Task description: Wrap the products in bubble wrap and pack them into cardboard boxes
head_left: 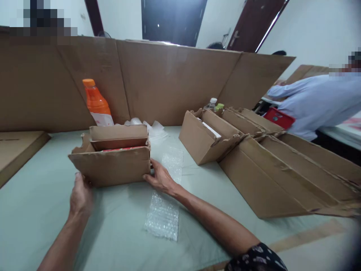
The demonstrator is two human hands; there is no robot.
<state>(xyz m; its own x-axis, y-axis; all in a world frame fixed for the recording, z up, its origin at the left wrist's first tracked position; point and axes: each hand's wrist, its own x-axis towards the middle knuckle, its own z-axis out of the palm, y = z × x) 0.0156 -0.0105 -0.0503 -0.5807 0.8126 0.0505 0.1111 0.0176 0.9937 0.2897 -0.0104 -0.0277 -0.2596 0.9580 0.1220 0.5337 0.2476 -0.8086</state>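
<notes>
Between my two hands is an open-topped cardboard box (pixel 118 167) with rough-cut edges and a divider; a red edge of something shows inside it. My left hand (pixel 80 195) grips the box's lower left corner, its fingers partly hidden beneath. At the lower right corner my right hand (pixel 160 177) holds the box, thumb in front and fingers round the side. The box looks slightly tilted, and I cannot tell whether its base touches the table. A strip of bubble wrap (pixel 163 214) lies flat beside it, passing under my right wrist.
An orange bottle (pixel 97 101) stands behind the box, near crumpled clear wrap (pixel 156 131). Several open cardboard boxes (pixel 254 173) fill the right side. A flat carton (pixel 19 150) lies at left. A tall cardboard screen (pixel 175 82) bounds the back. Another person (pixel 324 98) is at right.
</notes>
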